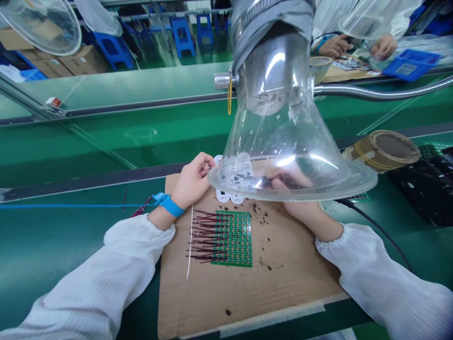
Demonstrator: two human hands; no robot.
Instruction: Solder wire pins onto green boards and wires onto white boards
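Clear plastic funnel-shaped hood (283, 141) overhangs the white rounded circuit boards (223, 195), presumably to draw off fumes. Brown cardboard sheet (290, 264) beneath likely shields the bench. Left hand (194, 178): fingertips pinched on a thin silvery wire (208, 167), just left of boards. Right hand (290, 180), through hood: fingers closed around a dark pen-like tool (262, 182), boards between both hands.

The single view looks forward and down from the wearer's head, close above the cardboard (297, 264) at lower centre, a farther bench (170, 78) crossing the upper frame
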